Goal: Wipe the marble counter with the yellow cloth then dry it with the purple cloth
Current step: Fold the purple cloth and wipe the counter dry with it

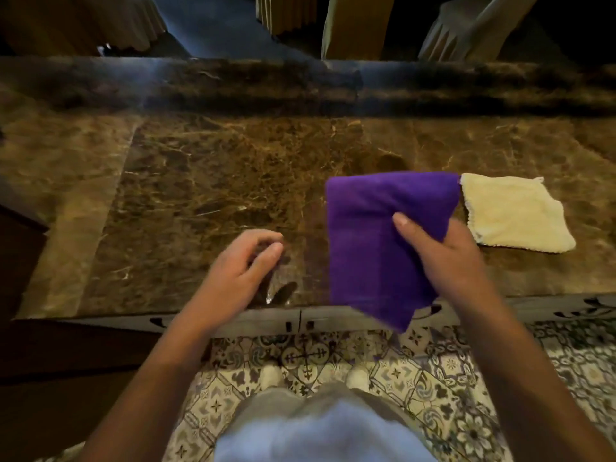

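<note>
1. At right of centre in the frame, the right hand [443, 251] holds the purple cloth [383, 235] above the brown marble surface [206, 181]; its grip is closed on the cloth's right edge, thumb on top and fingers hidden behind the fabric.
2. The purple cloth is folded and hangs from the grip, its lower corner drooping past the surface's near edge, over the patterned floor [466, 378].
3. Just right of the purple cloth, the yellow cloth [513, 215] lies flat on the surface, folded into a rough square; the two cloths' upper corners look close, and whether they touch cannot be told.
4. Left of the purple cloth, the left hand [240, 271] hovers near the surface's near edge, fingers loosely curled, holding nothing.
5. Along the top of the frame, pale pleated fabric [286, 15] hangs beyond the surface's far edge.
</note>
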The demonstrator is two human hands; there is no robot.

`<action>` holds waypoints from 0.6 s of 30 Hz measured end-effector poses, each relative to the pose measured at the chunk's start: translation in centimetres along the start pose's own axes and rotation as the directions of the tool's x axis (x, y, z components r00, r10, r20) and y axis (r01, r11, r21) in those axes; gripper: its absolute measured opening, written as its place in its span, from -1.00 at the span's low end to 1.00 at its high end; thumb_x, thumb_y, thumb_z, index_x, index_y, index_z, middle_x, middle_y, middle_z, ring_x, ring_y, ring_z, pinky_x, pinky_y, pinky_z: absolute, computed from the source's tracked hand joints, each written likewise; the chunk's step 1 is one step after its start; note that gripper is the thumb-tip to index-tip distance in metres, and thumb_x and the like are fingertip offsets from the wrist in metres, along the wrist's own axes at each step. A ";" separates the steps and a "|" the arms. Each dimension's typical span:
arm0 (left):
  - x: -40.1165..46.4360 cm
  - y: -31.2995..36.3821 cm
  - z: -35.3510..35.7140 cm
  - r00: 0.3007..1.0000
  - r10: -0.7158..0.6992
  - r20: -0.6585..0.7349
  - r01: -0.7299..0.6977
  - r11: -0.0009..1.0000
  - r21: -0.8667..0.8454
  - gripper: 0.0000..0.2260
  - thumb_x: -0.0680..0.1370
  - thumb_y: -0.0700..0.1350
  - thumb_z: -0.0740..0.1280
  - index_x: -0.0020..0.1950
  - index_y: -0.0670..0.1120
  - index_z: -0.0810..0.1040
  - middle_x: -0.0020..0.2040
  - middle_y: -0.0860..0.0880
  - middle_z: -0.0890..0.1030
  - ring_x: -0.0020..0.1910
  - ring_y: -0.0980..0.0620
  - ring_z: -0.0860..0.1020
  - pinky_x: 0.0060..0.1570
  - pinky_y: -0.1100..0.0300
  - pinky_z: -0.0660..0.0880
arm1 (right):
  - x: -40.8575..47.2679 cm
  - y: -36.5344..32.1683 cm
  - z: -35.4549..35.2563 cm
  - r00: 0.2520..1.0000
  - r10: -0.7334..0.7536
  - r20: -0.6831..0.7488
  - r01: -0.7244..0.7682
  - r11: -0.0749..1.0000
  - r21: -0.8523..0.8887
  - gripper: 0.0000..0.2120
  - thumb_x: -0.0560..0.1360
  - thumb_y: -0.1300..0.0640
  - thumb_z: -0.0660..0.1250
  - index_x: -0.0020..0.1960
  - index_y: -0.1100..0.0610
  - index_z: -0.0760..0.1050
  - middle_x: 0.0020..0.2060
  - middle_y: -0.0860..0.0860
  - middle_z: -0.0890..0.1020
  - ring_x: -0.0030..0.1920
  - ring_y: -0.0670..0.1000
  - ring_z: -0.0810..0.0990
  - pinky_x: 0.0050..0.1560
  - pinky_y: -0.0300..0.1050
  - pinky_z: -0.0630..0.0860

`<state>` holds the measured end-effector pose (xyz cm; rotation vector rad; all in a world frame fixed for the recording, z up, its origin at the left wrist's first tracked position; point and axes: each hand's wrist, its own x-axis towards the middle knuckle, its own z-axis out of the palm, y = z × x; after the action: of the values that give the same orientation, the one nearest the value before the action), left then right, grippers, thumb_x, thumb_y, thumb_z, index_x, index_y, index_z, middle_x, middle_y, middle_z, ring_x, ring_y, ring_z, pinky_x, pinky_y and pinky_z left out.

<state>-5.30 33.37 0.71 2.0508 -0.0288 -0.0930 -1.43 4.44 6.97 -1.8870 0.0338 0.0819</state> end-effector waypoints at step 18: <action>0.0 -16.7 -13.1 0.933 -0.092 -0.349 0.331 0.603 0.726 -0.31 0.64 0.38 -0.07 0.65 -0.01 0.16 0.68 -0.18 0.15 0.67 -0.20 0.02 0.58 -0.15 -0.10 | 5.5 8.8 12.1 0.996 -0.086 0.008 0.045 0.446 -0.894 -0.31 0.58 -0.33 0.08 0.60 0.00 0.28 0.64 0.14 0.25 0.64 0.27 0.11 0.59 0.37 0.03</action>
<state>-4.64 52.68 -8.10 2.9317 0.4380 0.0837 3.05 13.32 -5.53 -2.9909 -0.0779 -0.0020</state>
